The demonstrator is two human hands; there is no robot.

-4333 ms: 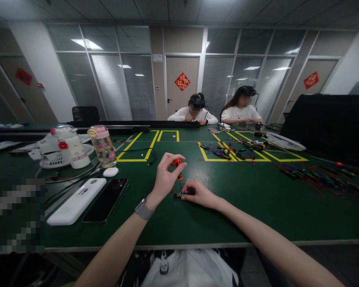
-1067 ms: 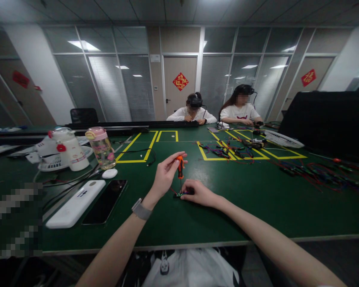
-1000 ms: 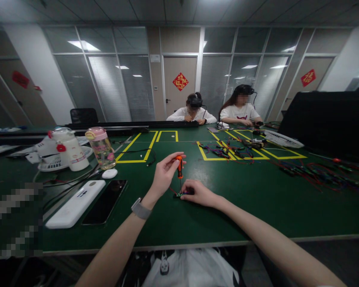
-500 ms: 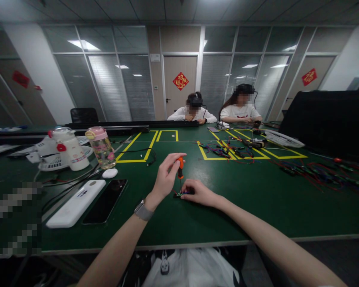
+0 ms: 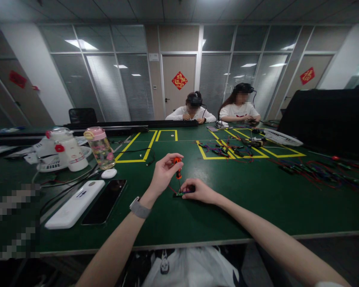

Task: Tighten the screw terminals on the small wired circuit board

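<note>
An orange and black screwdriver [image 5: 178,173] stands nearly upright, its handle held in the fingers of my left hand [image 5: 165,171]. Its thin shaft runs down to a small green circuit board [image 5: 177,195] lying on the green table [image 5: 155,229]. My right hand [image 5: 201,191] rests on the table with thumb and fingers pinching the board's right end. Thin red and dark wires come off the board, partly covered by the right fingers. The exact spot the tip touches is too small to make out.
A white power bank [image 5: 74,204], a black phone [image 5: 104,201] and a pink-lidded bottle [image 5: 99,148] stand left. Wired boards [image 5: 227,150] lie in yellow tape outlines [image 5: 204,156], more wired boards [image 5: 314,171] at right. Two people sit across the table.
My left hand has shifted slightly, its fingers now curled differently around the screwdriver handle, showing more of the lower handle. The board and my right hand stay nearly in place.
</note>
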